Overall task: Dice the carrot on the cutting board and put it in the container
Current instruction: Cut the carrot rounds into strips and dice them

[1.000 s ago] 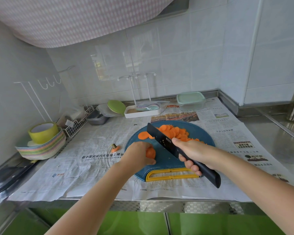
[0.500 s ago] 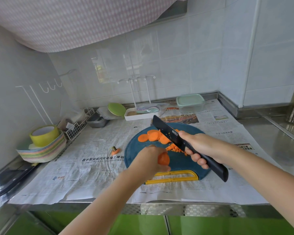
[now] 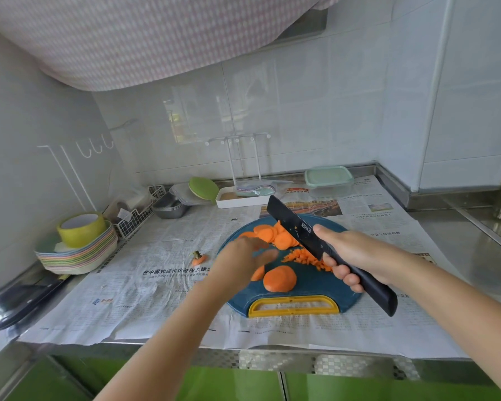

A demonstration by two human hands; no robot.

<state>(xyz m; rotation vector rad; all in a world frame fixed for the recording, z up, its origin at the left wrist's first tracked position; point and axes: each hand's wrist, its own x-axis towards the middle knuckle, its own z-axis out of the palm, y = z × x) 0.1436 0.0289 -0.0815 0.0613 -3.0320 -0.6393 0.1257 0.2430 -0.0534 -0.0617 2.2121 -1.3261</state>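
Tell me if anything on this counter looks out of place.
One thing: the cut-off carrot top lies on the newspaper, left of the cutting board and apart from it, away from the slices and diced bits on the board. Nothing looks spilled or damaged.

Creased, matt newspaper covers the shiny steel counter to its front edge. On it, the cutting board looks like dull blue plastic with a glossier yellow handle. The knife is matt black all over. At the back edge, the container is clear plastic; wall tiles gleam.
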